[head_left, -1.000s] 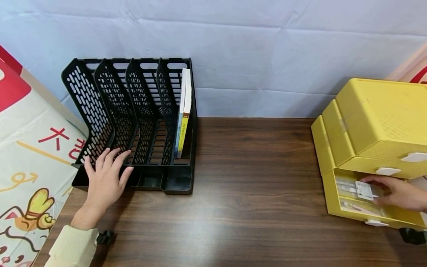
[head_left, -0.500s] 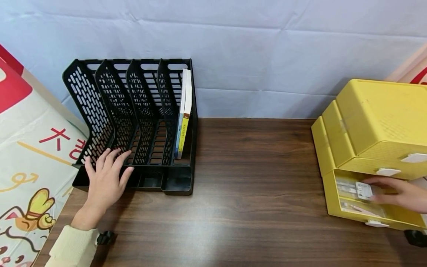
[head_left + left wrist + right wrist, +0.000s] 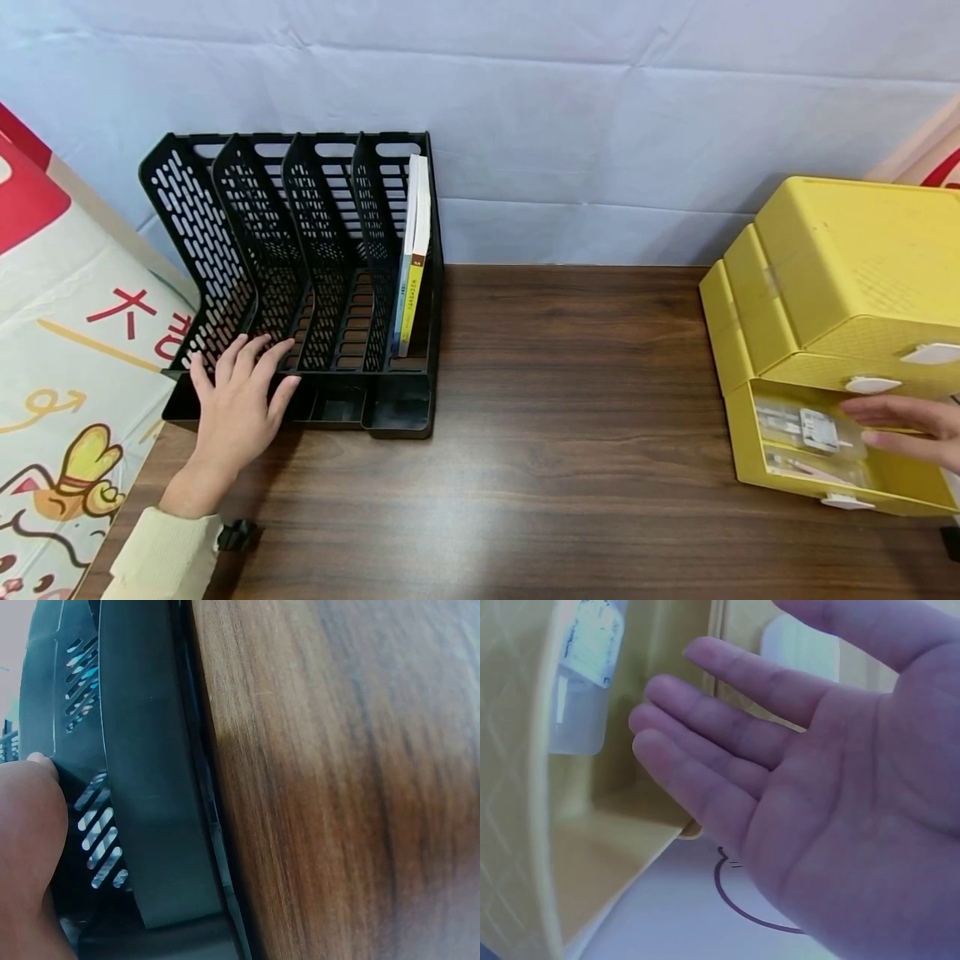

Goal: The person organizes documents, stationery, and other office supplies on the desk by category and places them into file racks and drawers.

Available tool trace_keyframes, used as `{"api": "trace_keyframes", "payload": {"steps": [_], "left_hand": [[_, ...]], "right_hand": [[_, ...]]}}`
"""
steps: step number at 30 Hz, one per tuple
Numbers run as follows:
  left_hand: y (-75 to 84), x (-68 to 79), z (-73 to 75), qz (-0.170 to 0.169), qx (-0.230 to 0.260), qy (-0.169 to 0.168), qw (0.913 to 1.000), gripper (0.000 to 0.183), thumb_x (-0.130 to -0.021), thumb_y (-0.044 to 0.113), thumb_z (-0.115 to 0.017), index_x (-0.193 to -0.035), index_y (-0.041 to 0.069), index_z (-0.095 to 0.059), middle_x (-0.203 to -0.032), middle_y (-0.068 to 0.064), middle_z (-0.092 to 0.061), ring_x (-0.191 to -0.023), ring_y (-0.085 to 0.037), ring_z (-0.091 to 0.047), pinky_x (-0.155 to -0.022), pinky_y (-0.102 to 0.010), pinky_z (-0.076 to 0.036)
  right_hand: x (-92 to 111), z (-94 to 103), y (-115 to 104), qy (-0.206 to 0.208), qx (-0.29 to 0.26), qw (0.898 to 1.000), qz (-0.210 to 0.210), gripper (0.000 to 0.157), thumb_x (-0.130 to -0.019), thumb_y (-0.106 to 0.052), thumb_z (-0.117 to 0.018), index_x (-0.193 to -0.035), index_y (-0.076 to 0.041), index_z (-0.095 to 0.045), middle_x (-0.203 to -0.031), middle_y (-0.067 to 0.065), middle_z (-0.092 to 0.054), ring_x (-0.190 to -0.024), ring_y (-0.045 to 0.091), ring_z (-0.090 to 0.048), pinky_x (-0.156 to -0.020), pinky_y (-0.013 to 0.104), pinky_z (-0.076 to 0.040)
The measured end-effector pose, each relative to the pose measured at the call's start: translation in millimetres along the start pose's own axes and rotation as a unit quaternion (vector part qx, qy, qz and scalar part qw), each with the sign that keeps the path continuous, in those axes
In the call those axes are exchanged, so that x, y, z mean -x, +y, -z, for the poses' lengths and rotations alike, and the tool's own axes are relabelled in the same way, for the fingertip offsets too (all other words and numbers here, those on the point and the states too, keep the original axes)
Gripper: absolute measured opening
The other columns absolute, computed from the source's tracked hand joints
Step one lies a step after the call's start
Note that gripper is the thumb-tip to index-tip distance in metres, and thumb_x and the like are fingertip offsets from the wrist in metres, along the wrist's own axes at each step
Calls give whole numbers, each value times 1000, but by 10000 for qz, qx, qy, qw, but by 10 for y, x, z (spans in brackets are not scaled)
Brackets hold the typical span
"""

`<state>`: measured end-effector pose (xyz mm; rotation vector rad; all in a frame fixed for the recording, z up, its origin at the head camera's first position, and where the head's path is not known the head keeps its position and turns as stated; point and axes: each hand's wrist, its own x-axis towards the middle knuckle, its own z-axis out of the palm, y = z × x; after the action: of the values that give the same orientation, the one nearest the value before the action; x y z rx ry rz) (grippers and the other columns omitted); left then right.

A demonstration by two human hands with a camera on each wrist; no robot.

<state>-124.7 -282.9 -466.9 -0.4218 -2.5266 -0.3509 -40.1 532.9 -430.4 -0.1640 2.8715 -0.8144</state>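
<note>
My left hand [image 3: 238, 408] rests with spread fingers on the front edge of the black file rack [image 3: 322, 377] at the left. In the left wrist view, the thumb [image 3: 30, 825] lies beside the rack's slotted wall. At the far right my right hand [image 3: 918, 429] hovers over the pulled-out bottom drawer [image 3: 903, 479] of the yellow drawer unit [image 3: 862, 250]. Its fingers are straight and hold nothing. Inside that drawer lie a clear plastic case with a white label [image 3: 819, 430] and another clear packet with a pinkish stick [image 3: 813, 471].
Two thin books [image 3: 414, 267] stand in the rack's rightmost slot. Small trays [image 3: 400, 404] run along the rack's front. A brown wooden table [image 3: 562, 400] stretches between rack and drawer unit. Behind it hangs a pale cloth [image 3: 540, 125]. A printed sheet [image 3: 75, 350] covers the left side.
My right hand has let go of the labelled case in the drawer and drawn back to the right, its fingers straightening. The left hand has stayed in place.
</note>
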Motion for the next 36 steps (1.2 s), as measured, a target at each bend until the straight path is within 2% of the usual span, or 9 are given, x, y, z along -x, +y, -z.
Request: {"api": "trace_keyframes", "payload": {"steps": [2, 7, 12, 15, 18, 21, 31, 34, 36], "left_hand": [[-1, 1, 3, 5, 9, -3, 10000, 68, -105, 63, -28, -138, 12, -58, -141, -24, -53, -138, -48, -37, -110, -77, -2], [8, 6, 9, 36, 28, -70, 10000, 62, -105, 59, -35, -139, 13, -58, -141, -23, -52, -139, -47, -36, -111, -76, -1], [20, 0, 15, 32, 1, -95, 9999, 50, -104, 48, -48, -139, 13, -58, -141, -23, -53, -139, -47, -36, -110, -77, -3], [24, -3, 21, 28, -20, -75, 10000, 48, -103, 45, -52, -139, 12, -58, -141, -24, -53, -139, -47, -36, -110, -77, -3], [24, -1, 28, 38, -26, -77, 10000, 48, -103, 44, -52, -139, 12, -58, -141, -24, -52, -139, -47, -35, -110, -77, -3], [20, 0, 30, 36, -36, -70, 10000, 49, -104, 46, -50, -138, 12, -58, -141, -24, -53, -139, -47, -35, -110, -77, -3], [17, -8, 17, 0, -64, -5, 10000, 63, -106, 59, -33, -137, 12, -58, -140, -24, -53, -138, -48, -37, -109, -79, -4], [18, -5, 17, 1, -66, -2, 10000, 66, -105, 61, -30, -137, 11, -58, -140, -24, -53, -138, -48, -37, -109, -79, -4], [21, -5, 18, 4, -67, -8, 10000, 65, -105, 61, -30, -137, 12, -58, -140, -24, -53, -138, -48, -36, -109, -79, -4]], "right_hand": [[8, -8, 30, 158, -291, 9990, 287, 33, -93, 1, -68, -125, -8, -64, -112, -40, -53, -97, -23, -49, -70, 7, -42], [47, -26, 92, 326, -1135, 9883, 968, 66, -92, 18, -58, -128, -37, -62, -117, -31, -63, -101, -16, -60, -75, 6, -46], [79, -2, 148, 8, -1869, 9736, 1314, 79, -93, 24, -45, -128, -44, -63, -112, -22, -71, -93, -7, -67, -66, 15, -53], [25, 40, 204, -855, -2785, 9379, 1884, 81, -96, 26, -29, -135, -35, -64, -116, -11, -73, -98, 1, -70, -70, 19, -56], [-41, 53, 241, -2064, -3854, 8667, 2401, 85, -94, 27, -10, -145, -22, -57, -127, 1, -71, -108, 10, -70, -80, 22, -57], [-37, 2, 217, -2815, -4491, 8115, 2459, 85, -94, 24, 0, -149, -16, -53, -134, 8, -67, -115, 16, -68, -87, 26, -56], [188, -141, 113, -4100, -5146, 7431, 1217, 83, -101, 9, 5, -148, -23, -54, -141, 8, -61, -126, 20, -62, -99, 31, -51], [265, -190, 109, -4237, -5137, 7398, 963, 82, -102, 7, 5, -148, -25, -54, -142, 7, -60, -128, 20, -61, -100, 33, -51], [333, -231, 109, -4140, -5052, 7531, 792, 80, -103, 6, 3, -146, -26, -56, -140, 6, -62, -125, 19, -62, -96, 34, -53]]}}
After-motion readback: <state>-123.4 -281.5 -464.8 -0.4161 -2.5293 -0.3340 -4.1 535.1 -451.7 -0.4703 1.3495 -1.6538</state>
